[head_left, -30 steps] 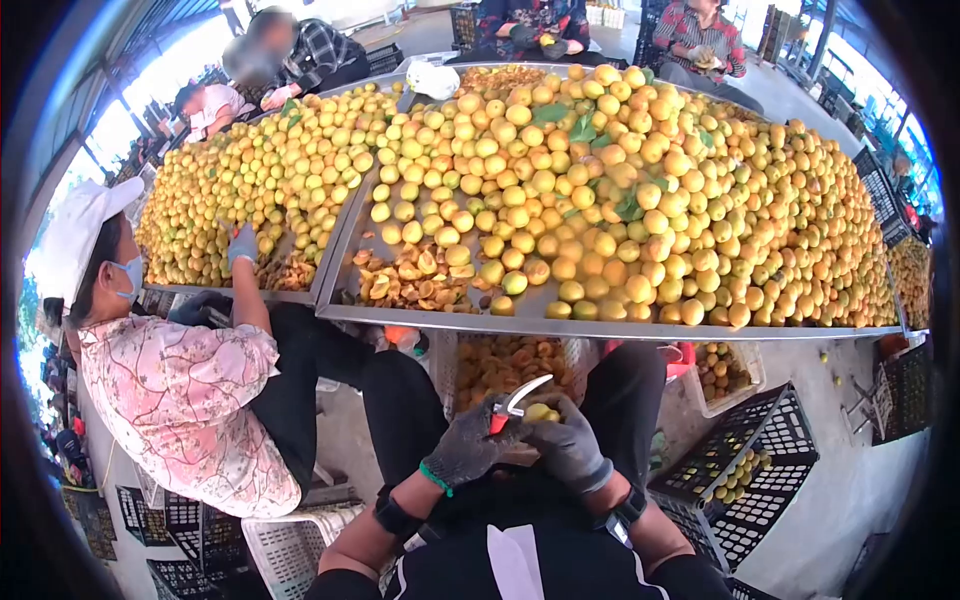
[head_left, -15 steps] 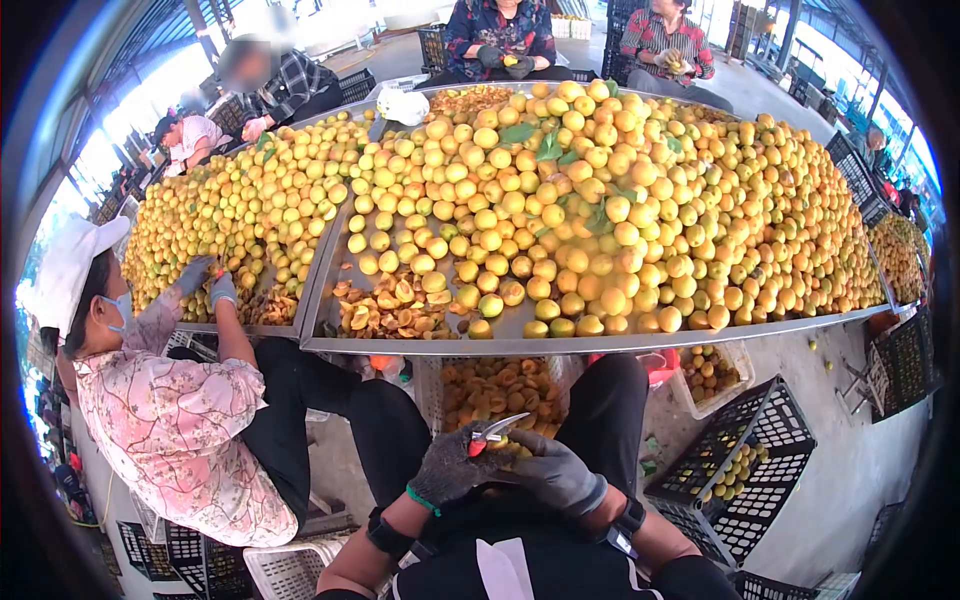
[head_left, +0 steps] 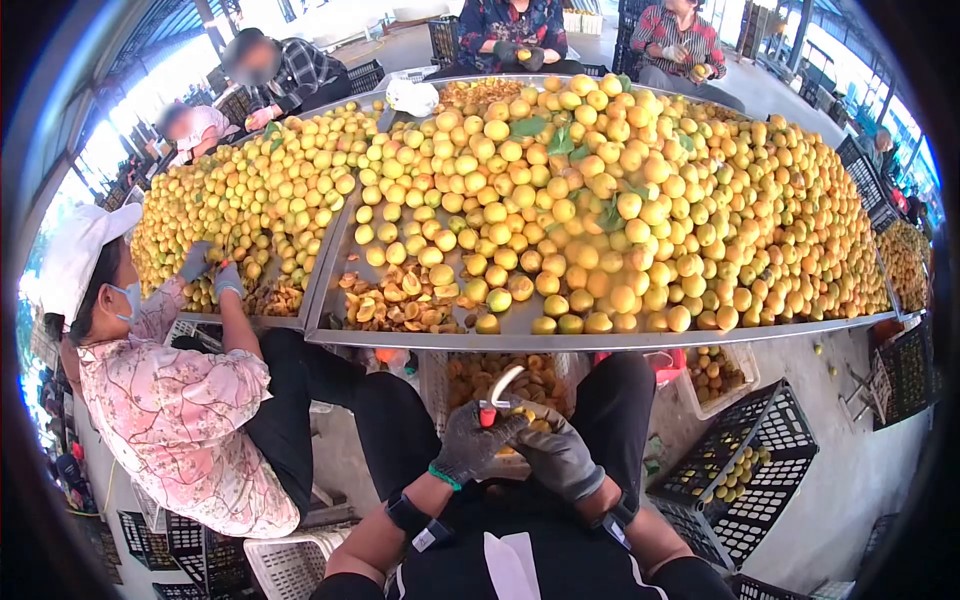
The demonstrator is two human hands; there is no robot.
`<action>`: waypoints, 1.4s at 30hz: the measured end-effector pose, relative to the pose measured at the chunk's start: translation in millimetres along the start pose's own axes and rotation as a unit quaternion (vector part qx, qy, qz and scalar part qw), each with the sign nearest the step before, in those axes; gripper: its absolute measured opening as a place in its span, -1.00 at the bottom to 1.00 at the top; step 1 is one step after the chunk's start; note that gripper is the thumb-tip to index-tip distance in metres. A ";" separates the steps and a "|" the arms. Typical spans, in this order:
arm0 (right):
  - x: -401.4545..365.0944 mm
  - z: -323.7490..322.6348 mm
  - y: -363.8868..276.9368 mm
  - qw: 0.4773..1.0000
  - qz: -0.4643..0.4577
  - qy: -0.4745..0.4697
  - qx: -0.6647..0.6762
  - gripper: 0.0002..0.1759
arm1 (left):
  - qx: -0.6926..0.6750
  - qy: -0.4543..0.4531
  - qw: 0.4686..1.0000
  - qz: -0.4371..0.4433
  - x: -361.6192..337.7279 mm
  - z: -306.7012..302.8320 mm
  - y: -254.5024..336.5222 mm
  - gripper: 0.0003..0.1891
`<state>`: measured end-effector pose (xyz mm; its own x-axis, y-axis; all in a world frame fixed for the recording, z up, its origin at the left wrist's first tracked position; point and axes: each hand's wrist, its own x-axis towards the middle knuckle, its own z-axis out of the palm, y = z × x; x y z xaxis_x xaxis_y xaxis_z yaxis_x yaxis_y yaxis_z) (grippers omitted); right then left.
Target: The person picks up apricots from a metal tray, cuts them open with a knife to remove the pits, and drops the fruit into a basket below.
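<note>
My left hand (head_left: pixel 478 440), in a dark grey glove with a green cuff, is closed round the red handle of a curved knife (head_left: pixel 503 385), whose blade points up. Against it, my right hand (head_left: pixel 558 455), also gloved, holds a yellow-green fruit (head_left: pixel 540 424) between its fingers. Both hands are above my lap, in front of a crate of cut fruit (head_left: pixel 510 377). Beyond them, a metal table (head_left: pixel 600 342) bears a large heap of whole yellow fruits (head_left: pixel 600 200) and a pile of cut pieces (head_left: pixel 400 300).
At the left a co-worker (head_left: pixel 170 410) in a pink floral shirt works at the same table. Other people sit along its far side. Black crates (head_left: pixel 740 470) stand on the floor at the right, and a white crate (head_left: pixel 290 565) is at the lower left.
The knife blade has swung from pointing right to pointing up. Both my hands have shifted slightly, and the camera view has moved a little.
</note>
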<state>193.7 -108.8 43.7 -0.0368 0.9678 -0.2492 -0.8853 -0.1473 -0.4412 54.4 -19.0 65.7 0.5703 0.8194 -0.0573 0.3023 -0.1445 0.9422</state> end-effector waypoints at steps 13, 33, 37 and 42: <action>20.6 4.1 -13.8 0.936 -0.124 -0.006 -0.329 -0.51 | -0.232 0.042 0.950 -0.205 13.5 6.4 5.4 -0.76; -7.4 31.5 -39.1 0.994 0.033 -0.106 -0.016 -0.54 | -0.298 0.063 0.929 -0.209 -10.7 -19.8 7.2 -0.86; -9.1 31.7 -33.6 0.991 0.030 -0.133 0.014 -0.66 | -0.308 0.052 0.928 -0.202 -15.7 -20.2 4.7 -0.86; -4.5 33.6 -28.5 0.999 0.002 -0.042 -0.007 -0.76 | -0.305 0.036 0.934 -0.184 -19.9 -21.9 8.1 -0.87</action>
<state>203.5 -102.1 86.3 -0.0807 0.9808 -0.1777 -0.8782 -0.1543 -0.4526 28.8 -24.3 81.7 0.4542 0.7892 -0.4135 -0.0363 0.4801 0.8765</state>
